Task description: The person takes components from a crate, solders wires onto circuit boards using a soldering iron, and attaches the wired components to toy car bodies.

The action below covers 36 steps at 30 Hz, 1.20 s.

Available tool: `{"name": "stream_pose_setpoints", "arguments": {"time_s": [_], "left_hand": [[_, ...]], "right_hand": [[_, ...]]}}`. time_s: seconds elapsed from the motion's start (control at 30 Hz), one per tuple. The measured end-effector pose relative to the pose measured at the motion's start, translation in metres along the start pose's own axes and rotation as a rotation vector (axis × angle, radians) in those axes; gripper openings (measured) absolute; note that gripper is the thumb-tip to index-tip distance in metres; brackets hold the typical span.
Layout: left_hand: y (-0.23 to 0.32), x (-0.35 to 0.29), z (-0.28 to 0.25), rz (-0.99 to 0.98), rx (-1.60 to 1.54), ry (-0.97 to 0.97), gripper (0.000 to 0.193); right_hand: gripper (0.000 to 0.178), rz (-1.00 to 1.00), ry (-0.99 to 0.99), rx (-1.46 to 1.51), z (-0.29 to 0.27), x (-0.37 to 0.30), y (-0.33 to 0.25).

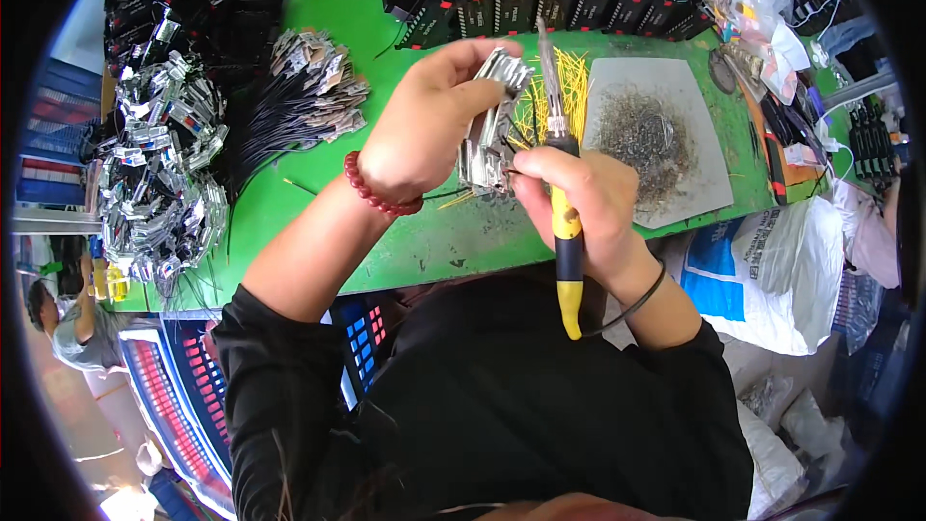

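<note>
Metal part point(490, 140), shiny and angular, sits between the thumb and fingers of the left hand point(424, 116), on that hand's right side, above the green table point(405, 249). The left hand is closed on it; just beside, the right hand point(596, 195) grips a soldering iron point(557, 123) with a smooth yellow-and-black handle. Beyond lie thin, straight yellow wires point(576, 77), a flat grey sheet point(712, 178) strewn with dark crumbs and, far left, a jumbled heap of glossy metal pieces point(169, 183).
</note>
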<state>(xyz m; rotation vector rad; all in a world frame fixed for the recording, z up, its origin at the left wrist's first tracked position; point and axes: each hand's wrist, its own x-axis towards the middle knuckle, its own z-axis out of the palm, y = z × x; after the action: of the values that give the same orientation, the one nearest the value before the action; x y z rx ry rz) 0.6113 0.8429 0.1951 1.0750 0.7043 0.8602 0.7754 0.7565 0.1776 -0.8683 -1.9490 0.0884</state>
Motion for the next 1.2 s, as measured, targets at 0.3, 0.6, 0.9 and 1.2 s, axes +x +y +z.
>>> {"name": "stream_pose_setpoints", "arguments": {"time_s": [0.3, 0.6, 0.9, 1.2], "left_hand": [[0.008, -0.023, -0.12, 0.427, 0.03, 0.448, 0.034], [-0.089, -0.107, -0.191, 0.192, 0.989, 0.893, 0.044], [-0.049, -0.073, -0.098, 0.507, 1.354, 0.376, 0.028], [-0.089, -0.053, -0.052, 0.331, 0.93, -0.004, 0.013]], "right_hand": [[0.035, 0.16, -0.089, -0.031, 0.007, -0.032, 0.028], [0.031, 0.304, -0.289, -0.041, 0.075, -0.066, 0.039], [0.031, 0.412, -0.177, 0.261, 0.072, -0.069, 0.035], [0.028, 0.632, -0.107, 0.403, 0.062, -0.08, 0.034]]}}
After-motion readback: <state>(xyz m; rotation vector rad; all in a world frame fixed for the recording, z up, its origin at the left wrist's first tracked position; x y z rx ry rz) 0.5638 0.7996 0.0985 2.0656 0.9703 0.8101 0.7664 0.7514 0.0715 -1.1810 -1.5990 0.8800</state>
